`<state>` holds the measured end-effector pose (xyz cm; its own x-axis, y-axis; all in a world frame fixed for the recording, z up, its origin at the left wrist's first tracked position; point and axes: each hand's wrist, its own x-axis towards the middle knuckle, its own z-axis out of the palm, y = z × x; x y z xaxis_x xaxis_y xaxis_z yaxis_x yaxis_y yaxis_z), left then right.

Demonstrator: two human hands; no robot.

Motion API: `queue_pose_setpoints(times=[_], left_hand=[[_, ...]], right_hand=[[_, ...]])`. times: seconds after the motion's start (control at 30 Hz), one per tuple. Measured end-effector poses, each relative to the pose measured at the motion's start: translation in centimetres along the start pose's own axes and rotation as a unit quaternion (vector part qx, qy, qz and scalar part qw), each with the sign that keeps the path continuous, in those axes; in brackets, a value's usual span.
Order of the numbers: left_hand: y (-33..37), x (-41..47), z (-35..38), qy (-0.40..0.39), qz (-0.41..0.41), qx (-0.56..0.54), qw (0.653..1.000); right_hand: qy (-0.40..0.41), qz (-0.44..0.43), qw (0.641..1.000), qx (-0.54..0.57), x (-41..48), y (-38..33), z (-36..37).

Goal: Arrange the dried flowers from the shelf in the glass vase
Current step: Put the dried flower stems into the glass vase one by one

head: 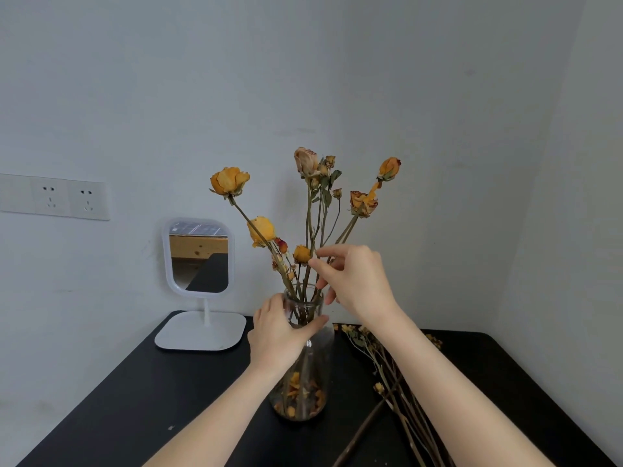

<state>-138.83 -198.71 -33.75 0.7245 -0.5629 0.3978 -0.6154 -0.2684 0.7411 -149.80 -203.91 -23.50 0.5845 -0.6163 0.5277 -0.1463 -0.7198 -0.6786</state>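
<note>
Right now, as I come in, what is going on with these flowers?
A person is arranging dried roses in a glass vase on a black table. The left hand grips the vase's neck. The right hand pinches one of the roses by its stalk, above the rim. More dried stems lie on the table to the right, not yet in the vase. A white mirror stands behind.

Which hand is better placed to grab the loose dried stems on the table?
Probably right hand: loose dried stems lie on its side, it pinches a rose stem; left hand grips the clear glass vase.
</note>
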Motion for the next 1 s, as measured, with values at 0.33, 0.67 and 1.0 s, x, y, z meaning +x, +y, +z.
queue_pose_setpoints(times=[0.33, 0.67, 1.0], left_hand=[[-0.7, -8.9, -0.8, 0.051, 0.07, -0.117, 0.989], [2.2, -9.1, 7.4, -0.229, 0.076, 0.079, 0.967], [2.7, -7.2, 11.9, -0.27, 0.034, 0.222, 0.936]], right_hand=[[-0.016, 0.101, 0.995, 0.005, -5.6, 7.7, -4.0], [-0.078, 0.314, 0.944, -0.068, -9.6, 18.2, -7.2], [-0.148, 0.308, 0.934, -0.104, -9.9, 20.6, -7.2]])
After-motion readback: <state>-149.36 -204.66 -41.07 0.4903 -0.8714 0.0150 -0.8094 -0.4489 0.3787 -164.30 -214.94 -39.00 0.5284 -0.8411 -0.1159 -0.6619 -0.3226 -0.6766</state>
